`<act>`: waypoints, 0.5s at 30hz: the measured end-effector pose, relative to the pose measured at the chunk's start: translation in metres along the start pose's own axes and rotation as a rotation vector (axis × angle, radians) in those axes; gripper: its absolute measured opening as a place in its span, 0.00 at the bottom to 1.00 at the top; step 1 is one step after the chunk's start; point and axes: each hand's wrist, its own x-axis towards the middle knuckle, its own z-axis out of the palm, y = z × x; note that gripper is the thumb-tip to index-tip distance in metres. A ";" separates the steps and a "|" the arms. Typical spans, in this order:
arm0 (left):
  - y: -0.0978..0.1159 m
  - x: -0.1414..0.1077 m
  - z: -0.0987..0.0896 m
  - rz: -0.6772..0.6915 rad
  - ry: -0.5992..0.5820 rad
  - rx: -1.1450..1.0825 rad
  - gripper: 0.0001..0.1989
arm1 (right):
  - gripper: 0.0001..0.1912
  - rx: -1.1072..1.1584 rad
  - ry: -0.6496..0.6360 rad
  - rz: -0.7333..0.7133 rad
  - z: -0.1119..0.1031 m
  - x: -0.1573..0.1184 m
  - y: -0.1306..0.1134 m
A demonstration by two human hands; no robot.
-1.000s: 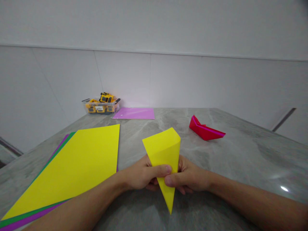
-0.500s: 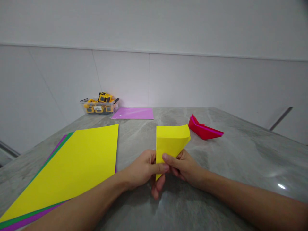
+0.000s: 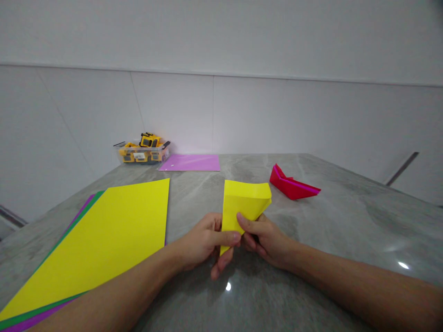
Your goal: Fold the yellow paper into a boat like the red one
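A folded piece of yellow paper (image 3: pixel 244 205) is held up above the table, its lower end narrowing to a point and its top edge bent over. My left hand (image 3: pixel 209 242) grips its lower left side, thumb in front and fingers behind. On the right slanted edge, my right hand (image 3: pixel 261 235) pinches the paper with its thumb pressed on the front face. The fingertips behind the paper are partly hidden. Beyond my right hand lies a red and magenta folded paper boat (image 3: pixel 294 185), apart from the yellow paper.
Large yellow sheets (image 3: pixel 114 235) lie over green and purple ones at the left, partly under my left forearm. Farther back are a pink-purple sheet pack (image 3: pixel 194 163) and a clear plastic box (image 3: pixel 152 154) of yellow toy vehicles. A wall stands behind the grey marbled table (image 3: pixel 332 221).
The yellow paper has tilted slightly and its lower tip has shifted left. My left hand has moved a little left with it; both hands keep their hold.
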 end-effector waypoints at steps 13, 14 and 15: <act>-0.002 0.000 -0.002 -0.001 -0.033 -0.077 0.15 | 0.34 0.071 -0.017 -0.029 0.001 0.004 0.000; -0.002 0.000 -0.002 -0.003 -0.031 -0.088 0.14 | 0.35 0.089 -0.028 -0.035 0.000 0.004 -0.001; -0.003 0.000 -0.003 -0.005 -0.025 -0.099 0.13 | 0.35 0.108 -0.037 -0.038 0.000 0.004 -0.001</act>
